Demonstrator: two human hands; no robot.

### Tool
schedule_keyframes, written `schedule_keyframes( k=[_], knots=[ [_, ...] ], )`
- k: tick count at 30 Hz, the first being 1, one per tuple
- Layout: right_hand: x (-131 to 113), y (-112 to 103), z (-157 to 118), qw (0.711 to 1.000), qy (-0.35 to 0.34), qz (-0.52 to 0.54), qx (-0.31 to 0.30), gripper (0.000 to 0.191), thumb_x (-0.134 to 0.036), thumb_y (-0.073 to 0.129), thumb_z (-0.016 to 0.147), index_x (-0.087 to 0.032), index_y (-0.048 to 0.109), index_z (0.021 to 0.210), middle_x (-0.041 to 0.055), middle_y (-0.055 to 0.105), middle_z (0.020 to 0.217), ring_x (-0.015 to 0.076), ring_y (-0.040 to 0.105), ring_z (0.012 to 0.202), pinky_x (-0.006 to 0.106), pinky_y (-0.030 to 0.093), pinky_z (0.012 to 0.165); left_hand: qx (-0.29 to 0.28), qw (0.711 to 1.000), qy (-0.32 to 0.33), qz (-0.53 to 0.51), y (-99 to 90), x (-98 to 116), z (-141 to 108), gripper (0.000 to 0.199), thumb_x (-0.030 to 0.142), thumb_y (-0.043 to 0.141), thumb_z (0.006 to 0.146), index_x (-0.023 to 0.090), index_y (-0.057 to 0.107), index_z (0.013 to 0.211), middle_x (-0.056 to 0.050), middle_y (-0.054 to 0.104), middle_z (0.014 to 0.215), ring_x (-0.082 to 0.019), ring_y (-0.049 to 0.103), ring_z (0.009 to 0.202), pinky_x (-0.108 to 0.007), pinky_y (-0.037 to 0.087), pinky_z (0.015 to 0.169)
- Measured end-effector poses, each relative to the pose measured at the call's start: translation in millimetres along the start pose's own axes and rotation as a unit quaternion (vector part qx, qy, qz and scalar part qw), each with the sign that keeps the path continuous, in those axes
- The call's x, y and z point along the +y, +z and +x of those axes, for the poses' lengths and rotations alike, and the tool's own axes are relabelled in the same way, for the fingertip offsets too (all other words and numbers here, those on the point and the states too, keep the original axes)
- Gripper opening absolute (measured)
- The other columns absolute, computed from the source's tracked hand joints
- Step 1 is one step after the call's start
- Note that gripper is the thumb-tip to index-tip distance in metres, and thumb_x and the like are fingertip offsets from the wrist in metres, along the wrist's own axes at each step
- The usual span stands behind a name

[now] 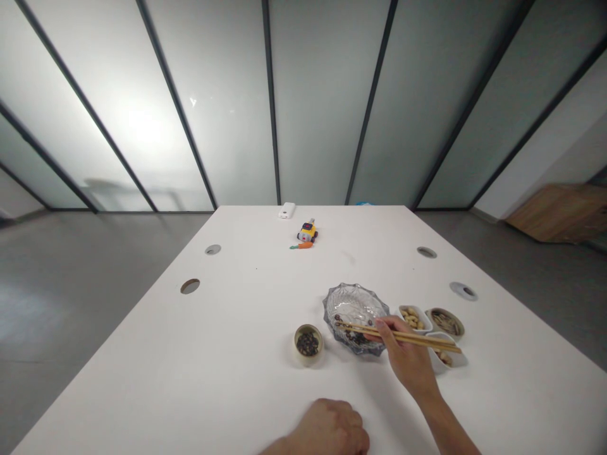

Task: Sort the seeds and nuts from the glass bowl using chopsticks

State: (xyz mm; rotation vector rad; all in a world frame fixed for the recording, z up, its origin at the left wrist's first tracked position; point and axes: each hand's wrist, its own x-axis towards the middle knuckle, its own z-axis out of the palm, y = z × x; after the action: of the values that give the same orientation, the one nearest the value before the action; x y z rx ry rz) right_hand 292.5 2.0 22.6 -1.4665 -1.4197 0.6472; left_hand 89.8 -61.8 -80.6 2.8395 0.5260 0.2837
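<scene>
My right hand [403, 360] is closed around a pair of wooden chopsticks [427, 341], which point left across a clear glass bowl [351, 297] with a scalloped rim. The chopstick tips are over the bowl's left part, close to a small dark brown piece [337, 318]; whether they pinch it I cannot tell. More dark pieces lie in the bowl, partly behind the chopsticks and fingers. A small round cup [308, 363] with dark seed-like bits stands left of the bowl. My left hand [329, 426] rests curled into a fist on the table near the front edge of the view.
Right of the bowl stand a white dish [429, 323] of peanuts, a round dish [462, 328] of striped seeds and another white dish [459, 361] of nuts. Farther back are a yellow toy vehicle [307, 232], an orange toy carrot [305, 245] and a white device [287, 210].
</scene>
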Motion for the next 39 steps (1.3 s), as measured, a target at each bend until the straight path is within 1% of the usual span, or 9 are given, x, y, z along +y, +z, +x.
schedule_keyframes(
  k=[10, 14, 17, 21, 27, 29, 32, 34, 39],
  knots=[
    [-1.0, 0.3, 0.3, 0.999, -0.004, 0.032, 0.028, 0.030, -0.054, 0.061, 0.095, -0.028, 0.068, 0.081, 0.0046, 0.074, 0.075, 0.0256, 0.075, 0.070, 0.039, 0.065, 0.064, 0.002, 1.000, 0.010, -0.016, 1.1, -1.8, -1.8, 0.036, 0.048, 0.067, 0.098, 0.021, 0.060, 0.076, 0.004, 0.065, 0.068, -0.014, 0.061, 0.066, -0.025, 0.044, 0.059],
    [2.3, 0.3, -0.1, 0.995, 0.022, 0.084, 0.045, 0.031, -0.056, 0.064, 0.093, -0.026, 0.066, 0.086, 0.0041, 0.073, 0.077, 0.0246, 0.073, 0.064, 0.040, 0.066, 0.066, -0.001, 1.000, 0.011, -0.028, -3.1, -1.1, -2.6, 0.035, 0.047, 0.065, 0.100, 0.021, 0.059, 0.077, 0.003, 0.065, 0.069, -0.014, 0.061, 0.067, -0.024, 0.044, 0.062],
    [-6.9, 2.6, -3.3, 0.992, 0.033, 0.105, 0.067, 0.034, -0.057, 0.063, 0.092, -0.025, 0.066, 0.083, 0.0049, 0.072, 0.080, 0.0234, 0.072, 0.064, 0.038, 0.065, 0.067, 0.007, 0.999, 0.009, -0.031, -6.8, 0.4, -2.3, 0.036, 0.047, 0.064, 0.101, 0.021, 0.059, 0.076, 0.003, 0.066, 0.070, -0.014, 0.061, 0.068, -0.024, 0.044, 0.063],
    [-28.2, 12.1, -13.2, 0.992, -0.007, 0.108, 0.065, 0.035, -0.055, 0.060, 0.095, -0.024, 0.066, 0.080, 0.0060, 0.070, 0.082, 0.0233, 0.070, 0.072, 0.035, 0.062, 0.065, 0.021, 0.999, 0.006, -0.033, -6.6, 1.8, -1.4, 0.037, 0.049, 0.065, 0.100, 0.021, 0.059, 0.075, 0.004, 0.067, 0.071, -0.014, 0.062, 0.068, -0.024, 0.045, 0.062],
    [-42.1, 23.3, -24.0, 0.992, -0.109, 0.040, -0.044, 0.035, -0.046, 0.056, 0.099, -0.025, 0.069, 0.075, 0.0045, 0.071, 0.078, 0.0218, 0.068, 0.077, 0.031, 0.057, 0.070, 0.016, 0.999, -0.002, -0.030, -5.3, 1.8, -1.0, 0.038, 0.051, 0.064, 0.100, 0.021, 0.061, 0.077, 0.003, 0.068, 0.073, -0.015, 0.062, 0.067, -0.024, 0.045, 0.060],
    [-39.4, 18.9, -21.7, 0.990, -0.133, 0.029, -0.024, 0.034, -0.046, 0.056, 0.100, -0.024, 0.070, 0.077, 0.0049, 0.072, 0.080, 0.0219, 0.068, 0.078, 0.031, 0.057, 0.071, 0.015, 1.000, -0.001, -0.027, -6.8, 1.4, -1.0, 0.037, 0.049, 0.064, 0.100, 0.021, 0.061, 0.076, 0.003, 0.069, 0.074, -0.015, 0.063, 0.069, -0.025, 0.045, 0.060],
    [-30.3, 7.5, -14.2, 0.988, -0.149, -0.003, 0.050, 0.033, -0.045, 0.056, 0.101, -0.024, 0.069, 0.080, 0.0051, 0.072, 0.080, 0.0217, 0.068, 0.079, 0.031, 0.056, 0.070, 0.015, 0.999, 0.005, -0.029, -8.0, 1.2, -1.0, 0.037, 0.048, 0.065, 0.100, 0.021, 0.061, 0.076, 0.003, 0.070, 0.074, -0.015, 0.066, 0.071, -0.024, 0.046, 0.063],
    [-22.5, 1.9, -9.0, 0.983, -0.165, -0.036, 0.072, 0.031, -0.045, 0.057, 0.100, -0.024, 0.069, 0.081, 0.0040, 0.071, 0.079, 0.0207, 0.067, 0.076, 0.030, 0.055, 0.069, 0.012, 0.999, 0.003, -0.031, -7.5, 1.4, -1.1, 0.036, 0.048, 0.066, 0.099, 0.021, 0.061, 0.076, 0.004, 0.069, 0.073, -0.015, 0.066, 0.071, -0.025, 0.046, 0.062],
    [-5.8, 5.3, -2.4, 0.977, -0.200, -0.071, 0.033, 0.033, -0.048, 0.056, 0.101, -0.024, 0.066, 0.080, 0.0021, 0.070, 0.076, 0.0192, 0.067, 0.071, 0.029, 0.053, 0.063, 0.015, 1.000, 0.004, -0.012, -4.8, 1.7, -1.1, 0.037, 0.049, 0.071, 0.095, 0.022, 0.058, 0.073, 0.005, 0.066, 0.070, -0.013, 0.063, 0.065, -0.028, 0.044, 0.058]
  ],
)
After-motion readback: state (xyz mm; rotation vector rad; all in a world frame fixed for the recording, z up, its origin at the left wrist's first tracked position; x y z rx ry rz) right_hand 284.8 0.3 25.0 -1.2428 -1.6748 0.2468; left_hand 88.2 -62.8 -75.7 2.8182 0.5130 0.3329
